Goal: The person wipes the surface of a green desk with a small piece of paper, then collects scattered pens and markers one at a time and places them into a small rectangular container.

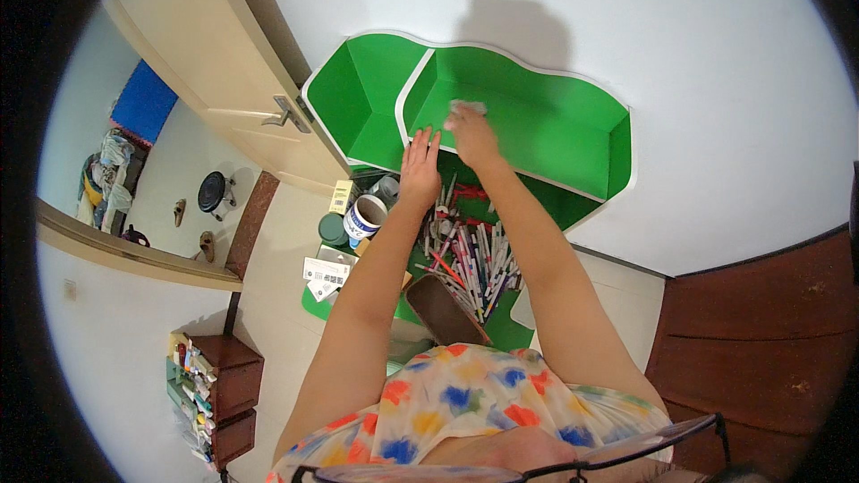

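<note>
A green shelf unit with white edges (413, 88) stands against the wall, split by a divider into a small left and a wide right compartment. My left hand (420, 174) rests with stretched fingers on its front edge near the divider. My right hand (474, 139) reaches into the wide compartment, closed around a crumpled white tissue or cloth (469, 107) close to the green surface; both look slightly blurred. Below my arms lies a large heap of pens and markers (479, 259) on a green surface. Beside it is a brown oblong box (445, 309).
Left of my left forearm stand a white tub (365, 216), a dark green lid or jar (333, 230), a yellow box (341, 196) and white cards (324, 275). An open door (215, 80) stands at the left. A brown cabinet (237, 371) holds small items at lower left.
</note>
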`<move>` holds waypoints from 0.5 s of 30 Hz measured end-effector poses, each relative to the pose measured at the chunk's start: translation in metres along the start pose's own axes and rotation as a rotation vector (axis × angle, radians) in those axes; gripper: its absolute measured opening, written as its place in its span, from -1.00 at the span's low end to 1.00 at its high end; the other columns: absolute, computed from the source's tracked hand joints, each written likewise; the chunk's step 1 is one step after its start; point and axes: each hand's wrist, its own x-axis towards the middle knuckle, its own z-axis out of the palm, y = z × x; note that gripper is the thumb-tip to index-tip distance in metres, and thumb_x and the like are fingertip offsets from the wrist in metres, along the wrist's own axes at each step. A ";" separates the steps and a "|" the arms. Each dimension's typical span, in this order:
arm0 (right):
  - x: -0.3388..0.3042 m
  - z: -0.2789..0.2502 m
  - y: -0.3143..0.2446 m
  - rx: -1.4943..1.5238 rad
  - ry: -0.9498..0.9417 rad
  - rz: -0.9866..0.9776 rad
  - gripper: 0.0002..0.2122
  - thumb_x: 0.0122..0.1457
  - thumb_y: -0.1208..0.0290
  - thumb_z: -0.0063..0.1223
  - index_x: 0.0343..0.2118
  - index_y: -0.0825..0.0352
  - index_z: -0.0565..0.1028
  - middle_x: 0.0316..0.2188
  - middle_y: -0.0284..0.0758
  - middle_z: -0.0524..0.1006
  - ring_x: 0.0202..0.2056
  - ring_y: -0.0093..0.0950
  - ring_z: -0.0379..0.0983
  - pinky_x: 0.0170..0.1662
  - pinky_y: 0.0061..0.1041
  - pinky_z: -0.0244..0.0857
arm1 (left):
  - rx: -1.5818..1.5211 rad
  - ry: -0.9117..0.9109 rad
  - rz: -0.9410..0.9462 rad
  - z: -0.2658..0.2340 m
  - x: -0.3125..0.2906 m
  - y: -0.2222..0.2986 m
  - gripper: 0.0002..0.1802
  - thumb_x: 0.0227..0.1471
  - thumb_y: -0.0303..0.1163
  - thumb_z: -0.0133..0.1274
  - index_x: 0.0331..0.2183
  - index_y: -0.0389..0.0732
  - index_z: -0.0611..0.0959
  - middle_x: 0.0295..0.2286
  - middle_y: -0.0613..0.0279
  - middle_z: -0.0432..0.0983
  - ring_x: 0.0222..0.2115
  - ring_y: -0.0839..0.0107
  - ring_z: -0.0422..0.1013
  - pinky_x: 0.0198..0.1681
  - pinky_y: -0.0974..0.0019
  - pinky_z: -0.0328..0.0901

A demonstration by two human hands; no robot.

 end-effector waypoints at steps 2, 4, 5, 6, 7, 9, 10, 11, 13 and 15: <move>-0.001 0.010 -0.012 0.275 0.033 -0.074 -0.82 0.06 0.48 -0.10 -0.31 0.34 0.52 0.01 -0.11 0.38 0.09 -0.17 0.24 0.15 -0.28 0.09 | -0.033 0.045 0.017 0.005 0.003 0.000 -0.24 -0.21 -0.67 -0.14 0.14 -0.18 0.21 0.18 0.12 0.02 0.22 0.19 -0.09 0.23 0.06 -0.11; -0.012 0.007 -0.012 0.314 0.039 -0.063 -0.79 0.12 0.44 -0.14 -0.25 0.31 0.52 0.00 -0.13 0.40 0.06 -0.19 0.27 0.13 -0.30 0.12 | -0.014 0.001 -0.019 0.005 0.003 -0.003 -0.23 -0.19 -0.66 -0.16 0.15 -0.20 0.17 0.19 0.15 -0.01 0.23 0.22 -0.10 0.24 0.09 -0.13; -0.015 0.005 -0.010 0.352 0.037 -0.053 -0.76 0.17 0.41 -0.18 -0.19 0.28 0.53 0.00 -0.16 0.41 0.04 -0.21 0.30 0.11 -0.33 0.15 | -0.013 -0.018 -0.027 0.004 0.002 -0.004 -0.23 -0.19 -0.66 -0.17 0.15 -0.19 0.17 0.20 0.17 -0.01 0.23 0.23 -0.10 0.25 0.10 -0.14; -0.016 0.000 -0.005 0.356 0.038 -0.058 -0.76 0.17 0.41 -0.18 -0.19 0.28 0.53 0.00 -0.16 0.41 0.04 -0.21 0.30 0.11 -0.33 0.15 | -0.012 -0.037 -0.036 0.003 0.001 -0.007 -0.22 -0.19 -0.66 -0.17 0.16 -0.19 0.16 0.20 0.19 -0.01 0.23 0.24 -0.11 0.25 0.11 -0.15; -0.019 -0.006 0.008 0.333 0.018 -0.036 -0.76 0.16 0.41 -0.19 -0.21 0.28 0.53 0.00 -0.16 0.41 0.04 -0.20 0.30 0.11 -0.33 0.16 | -0.013 -0.034 -0.038 0.002 0.001 -0.007 -0.22 -0.19 -0.66 -0.17 0.16 -0.19 0.16 0.20 0.19 -0.01 0.23 0.24 -0.11 0.25 0.11 -0.15; -0.026 -0.018 0.042 0.268 -0.003 0.034 -0.77 0.13 0.43 -0.19 -0.24 0.28 0.53 0.00 -0.16 0.41 0.04 -0.20 0.30 0.10 -0.34 0.17 | -0.004 -0.060 -0.041 -0.001 0.000 -0.009 -0.21 -0.19 -0.66 -0.16 0.17 -0.18 0.13 0.21 0.22 -0.03 0.24 0.26 -0.12 0.26 0.13 -0.16; -0.026 -0.025 0.062 0.222 0.003 0.084 -0.77 0.11 0.44 -0.19 -0.26 0.28 0.53 -0.01 -0.15 0.41 0.03 -0.20 0.31 0.09 -0.34 0.18 | -0.002 -0.056 -0.039 -0.003 0.000 -0.007 -0.21 -0.19 -0.66 -0.16 0.17 -0.18 0.13 0.21 0.22 -0.03 0.24 0.26 -0.12 0.26 0.13 -0.16; -0.027 -0.029 0.082 0.217 0.013 0.084 -0.77 0.11 0.44 -0.19 -0.26 0.28 0.53 -0.01 -0.15 0.41 0.03 -0.20 0.31 0.09 -0.34 0.18 | -0.008 -0.093 -0.061 -0.006 0.004 -0.001 -0.21 -0.18 -0.66 -0.15 0.17 -0.18 0.14 0.21 0.23 -0.03 0.24 0.26 -0.13 0.26 0.13 -0.17; -0.027 -0.033 0.100 -0.015 0.137 0.211 -0.78 0.07 0.46 -0.18 -0.29 0.28 0.53 -0.04 -0.13 0.43 0.01 -0.19 0.33 0.08 -0.31 0.19 | -0.005 -0.127 -0.089 -0.008 0.006 0.004 -0.21 -0.18 -0.65 -0.15 0.17 -0.17 0.14 0.21 0.24 -0.04 0.24 0.27 -0.14 0.26 0.13 -0.17; -0.019 -0.025 0.083 -0.035 0.017 0.245 -0.78 0.08 0.46 -0.18 -0.30 0.27 0.54 -0.02 -0.19 0.43 0.03 -0.21 0.32 0.09 -0.32 0.18 | -0.021 -0.126 -0.111 -0.008 0.003 0.000 -0.21 -0.17 -0.66 -0.14 0.18 -0.15 0.14 0.21 0.25 -0.05 0.25 0.29 -0.15 0.26 0.13 -0.19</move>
